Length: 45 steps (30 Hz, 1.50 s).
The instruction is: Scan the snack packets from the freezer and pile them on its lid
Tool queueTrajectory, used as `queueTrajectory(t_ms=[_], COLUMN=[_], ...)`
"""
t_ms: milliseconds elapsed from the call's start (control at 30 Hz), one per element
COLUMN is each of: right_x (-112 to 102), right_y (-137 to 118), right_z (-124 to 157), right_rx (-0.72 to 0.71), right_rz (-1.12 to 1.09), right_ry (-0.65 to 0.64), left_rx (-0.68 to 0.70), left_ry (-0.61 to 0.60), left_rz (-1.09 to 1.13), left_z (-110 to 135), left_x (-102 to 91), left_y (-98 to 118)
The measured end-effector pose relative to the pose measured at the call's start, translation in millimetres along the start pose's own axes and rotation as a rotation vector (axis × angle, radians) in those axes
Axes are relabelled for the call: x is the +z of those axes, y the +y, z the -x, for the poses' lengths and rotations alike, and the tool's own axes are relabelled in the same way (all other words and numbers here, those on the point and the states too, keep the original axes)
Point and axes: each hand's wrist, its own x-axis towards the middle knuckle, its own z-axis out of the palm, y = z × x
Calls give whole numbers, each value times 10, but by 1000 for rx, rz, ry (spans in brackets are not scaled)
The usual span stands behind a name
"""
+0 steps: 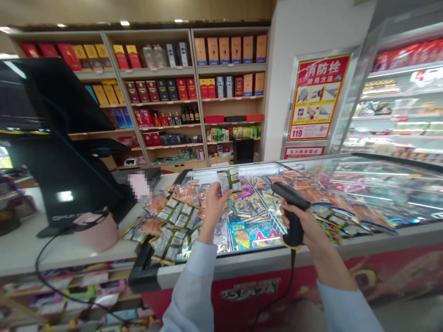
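Pinched in my left hand [215,202] is a small snack packet [229,180], its printed back with a barcode turned toward me. My right hand [300,220] grips a black barcode scanner [294,210] with yellow trim, its head angled toward the packet; the two are apart. A cable runs down from the scanner's handle. Both hands are above the glass top of a chest freezer [242,258]. Left of my left hand lies a pile of similar packets [175,216], several with barcodes up. More packets [341,214] lie on the glass beyond my right hand.
A black checkout terminal [79,161] and a pink container [97,233] stand on the white counter [128,256] at left. Shelves of boxed goods [159,90] line the back wall. A refrigerated display [398,106] is at right. A cable [51,286] hangs off the counter.
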Motion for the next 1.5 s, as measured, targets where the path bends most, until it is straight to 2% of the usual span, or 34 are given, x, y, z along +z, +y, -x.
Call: queueTrajectory(t_ms=[133,267,367,433,533,633,700,833,1067,1233,1367,1500], right_x=[416,835,1082,1200,1310,1359,1373,1392,1384,1234,1105,970], right_y=[154,371,545,664,836,976,1046,1127,1164,1237,1247,1199], right_z=[4,48,78,86,75,48,28,-4,-26,-8,25,45], right_rx=[41,94,144,177,218,245,264,297,316,341,347,343], right_rz=[-25,-56,-60,-58,-56,-63,-58,-51,-80,-140,-143,-156], right_ry=[-127,-202,-245,-276,-303,-297,-301,-283,-297,-257,-207,-201], left_rx=[-45,-72,-119,-148,-153,-115,-63,25,8,-32,-101,-111], left_ry=[146,302,358,373,471,613,617,532,579,639,603,597], left_rz=[-18,-197,-313,-397,-674,-1020,-1134,-1140,-1126,-1128,-1146,-1139], left_z=[66,192,313,403,543,670,731,782,812,918,987,990], left_x=[-768,-1422,-1756,-1876,-1894,-1785,-1704,-1643,-1672,-1641,-1623,-1625], left_y=[184,110,-75,-195,-310,-371,-418,-538,-563,-455,-418,-394])
